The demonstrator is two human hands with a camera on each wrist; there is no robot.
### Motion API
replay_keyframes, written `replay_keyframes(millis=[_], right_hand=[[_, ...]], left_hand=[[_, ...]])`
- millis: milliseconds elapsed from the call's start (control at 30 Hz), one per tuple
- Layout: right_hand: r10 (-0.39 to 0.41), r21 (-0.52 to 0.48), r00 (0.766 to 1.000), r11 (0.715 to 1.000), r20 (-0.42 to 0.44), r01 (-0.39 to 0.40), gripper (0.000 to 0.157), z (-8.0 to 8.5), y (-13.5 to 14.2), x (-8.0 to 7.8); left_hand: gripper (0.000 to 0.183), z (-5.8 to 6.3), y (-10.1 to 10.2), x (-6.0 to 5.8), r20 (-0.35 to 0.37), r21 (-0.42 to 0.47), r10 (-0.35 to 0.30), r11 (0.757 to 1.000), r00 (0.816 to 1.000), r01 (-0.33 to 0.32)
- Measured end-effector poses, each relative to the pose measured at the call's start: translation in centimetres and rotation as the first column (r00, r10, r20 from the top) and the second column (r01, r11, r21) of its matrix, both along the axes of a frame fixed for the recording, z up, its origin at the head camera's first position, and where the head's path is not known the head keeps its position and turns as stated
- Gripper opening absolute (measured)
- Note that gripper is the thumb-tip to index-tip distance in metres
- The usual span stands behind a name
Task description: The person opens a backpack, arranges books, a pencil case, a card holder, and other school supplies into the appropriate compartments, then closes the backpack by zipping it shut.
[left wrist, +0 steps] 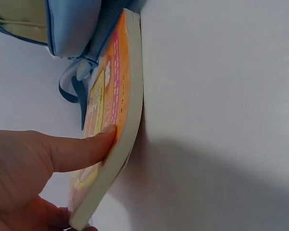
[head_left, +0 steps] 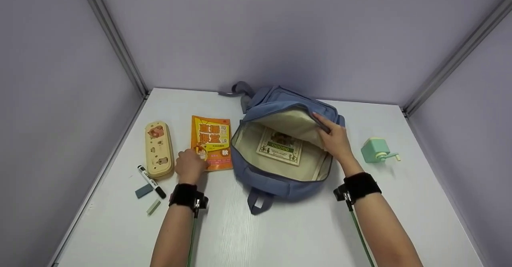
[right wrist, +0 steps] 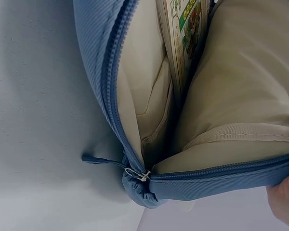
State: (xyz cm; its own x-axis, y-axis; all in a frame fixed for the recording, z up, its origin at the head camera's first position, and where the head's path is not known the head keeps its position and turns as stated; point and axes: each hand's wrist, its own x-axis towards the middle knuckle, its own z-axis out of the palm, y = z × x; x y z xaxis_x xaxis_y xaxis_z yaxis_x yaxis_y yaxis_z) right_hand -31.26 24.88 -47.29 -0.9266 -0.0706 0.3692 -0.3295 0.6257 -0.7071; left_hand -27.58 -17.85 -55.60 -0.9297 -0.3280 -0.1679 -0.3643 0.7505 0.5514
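An orange book [head_left: 214, 151] lies on the white table just left of an unzipped blue backpack [head_left: 260, 181]. My left hand [head_left: 190, 165] pinches its near left corner; in the left wrist view the thumb presses the cover, other fingers wrap the edge, and the book's corner [left wrist: 98, 192] bends up slightly. The right hand [head_left: 335, 139] grips the edge of the backpack's front panel [head_left: 294, 115] and holds it raised. Inside, a cream book with a green band [head_left: 280, 149] rests on the lining; the right wrist view shows part of that book [right wrist: 185, 38] between lining and panel.
Left on the table are a yellow pencil case [head_left: 159, 149], a black-and-white marker [head_left: 152, 181], a blue-grey block [head_left: 144, 191] and a pale green block [head_left: 153, 207]. A green crank pencil sharpener [head_left: 375, 150] stands at the right. Grey panels [head_left: 280, 39] enclose the table.
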Motion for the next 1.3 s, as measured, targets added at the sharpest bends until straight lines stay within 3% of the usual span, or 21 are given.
replay_keyframes(millis=[133,267,367,500,600,733,833,933,1033,1133,1300], right_hand=[[0.005,0.001,1.000,1.000,-0.005,-0.005,0.044,0.0,0.0,0.0],[0.007,-0.004,1.000,1.000,-0.019,-0.007,0.046,0.0,0.0,-0.2],[0.007,-0.008,1.000,1.000,-0.021,-0.007,0.046,0.0,0.0,-0.2],[0.009,-0.011,1.000,1.000,-0.012,-0.009,0.045,0.0,0.0,-0.1],[0.012,-0.011,1.000,1.000,-0.003,-0.012,0.044,0.1,0.0,0.0],[0.015,-0.012,1.000,1.000,0.000,-0.015,0.044,0.1,-0.1,0.0],[0.018,-0.017,1.000,1.000,-0.010,-0.018,0.043,0.1,-0.1,-0.1],[0.020,-0.020,1.000,1.000,-0.019,-0.020,0.043,0.1,-0.1,-0.1],[0.017,-0.018,1.000,1.000,-0.024,-0.017,0.044,0.0,0.0,-0.2],[0.016,-0.010,0.999,1.000,-0.028,-0.016,0.044,0.0,0.0,-0.2],[0.011,-0.008,1.000,1.000,-0.029,-0.012,0.045,0.0,0.0,-0.2]], left_hand=[[0.054,0.9,0.3,0.0,-0.059,0.077,0.013,0.997,0.998,-0.008],[0.051,2.4,0.5,-0.3,-0.172,0.205,0.039,0.979,0.984,-0.003],[0.044,3.7,0.5,-0.4,-0.257,0.273,0.102,0.961,0.961,-0.029],[0.040,5.5,0.5,-0.2,-0.356,0.367,0.185,0.929,0.916,-0.045],[0.038,7.0,0.4,0.4,-0.400,0.510,0.235,0.860,0.886,0.003],[0.029,8.9,0.0,1.4,-0.405,0.668,0.318,0.743,0.857,0.041],[0.022,10.4,-0.4,2.2,-0.393,0.719,0.369,0.694,0.843,0.032],[0.020,11.8,-0.6,3.1,-0.382,0.753,0.389,0.656,0.838,0.039],[0.024,13.0,-0.8,4.0,-0.389,0.767,0.366,0.636,0.846,0.078],[0.027,14.0,-1.1,4.7,-0.392,0.758,0.318,0.643,0.863,0.107],[0.028,14.7,-1.3,5.4,-0.369,0.721,0.230,0.683,0.901,0.121]])
